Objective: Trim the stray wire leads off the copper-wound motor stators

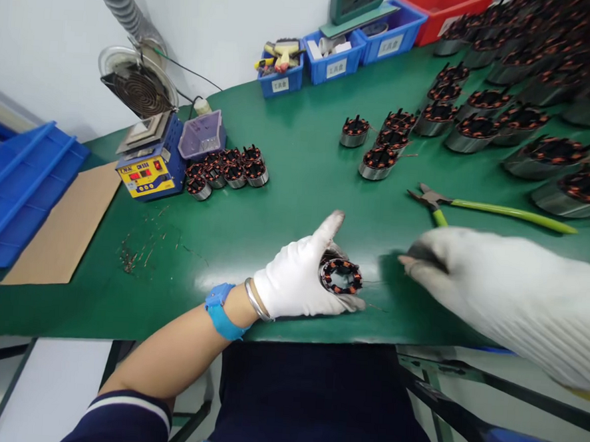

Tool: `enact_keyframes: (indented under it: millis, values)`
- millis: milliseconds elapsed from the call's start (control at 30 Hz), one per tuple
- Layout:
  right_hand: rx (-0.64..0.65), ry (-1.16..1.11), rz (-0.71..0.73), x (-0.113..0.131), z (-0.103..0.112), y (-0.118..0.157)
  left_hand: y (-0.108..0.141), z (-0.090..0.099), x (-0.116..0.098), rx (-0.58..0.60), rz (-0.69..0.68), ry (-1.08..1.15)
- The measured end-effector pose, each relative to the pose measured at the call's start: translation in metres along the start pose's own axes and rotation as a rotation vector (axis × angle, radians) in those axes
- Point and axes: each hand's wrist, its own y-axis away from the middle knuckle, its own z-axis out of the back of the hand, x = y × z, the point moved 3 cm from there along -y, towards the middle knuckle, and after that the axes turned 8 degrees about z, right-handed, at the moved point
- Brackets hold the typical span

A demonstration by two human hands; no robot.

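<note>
My gloved left hand rests low over the bench and is closed around a motor stator. The stator's ring end, with black insulation and copper windings, faces up toward me. Thin wire ends stick out from it to the right. Off to the right, my gloved right hand is apart from the stator, its thumb and fingers pinched together. It is slightly blurred, and what sits between the fingertips, if anything, is too small to name. Just beyond it lie diagonal cutters with green handles, jaws apart.
Many stators stand at the right and back; a small cluster stands left beside a lilac bin and a blue-yellow soldering station. Wire scraps lie on the green bench. Blue tool boxes line the wall.
</note>
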Motion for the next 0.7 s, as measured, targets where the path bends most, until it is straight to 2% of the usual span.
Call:
enact_keyframes:
  millis: [67, 167, 267, 367, 500, 600, 700]
  values:
    - [-0.093, -0.066, 0.095, 0.012, -0.001, 0.009, 0.000, 0.002, 0.002, 0.010, 0.022, -0.066]
    - [-0.154, -0.140, 0.272, 0.033, -0.017, 0.019, 0.000, 0.004, 0.004, 0.026, 0.050, -0.108]
    - [-0.037, -0.115, 0.238, 0.039, -0.037, 0.015, 0.000, 0.006, 0.004, 0.009, 0.058, -0.123]
    - [0.138, -0.176, 0.194, 0.037, -0.044, 0.008, 0.000, 0.006, 0.005, -0.013, 0.055, -0.134]
    - [0.169, -0.224, 0.155, 0.035, -0.038, 0.003, 0.001, 0.003, 0.007, -0.060, 0.048, -0.146]
    - [0.185, -0.263, 0.130, 0.035, -0.035, 0.003, 0.003, 0.000, 0.003, -0.131, -0.065, -0.116]
    - [0.202, -0.413, 0.168, 0.037, -0.031, 0.002, 0.006, -0.003, -0.003, -0.129, -0.182, -0.097]
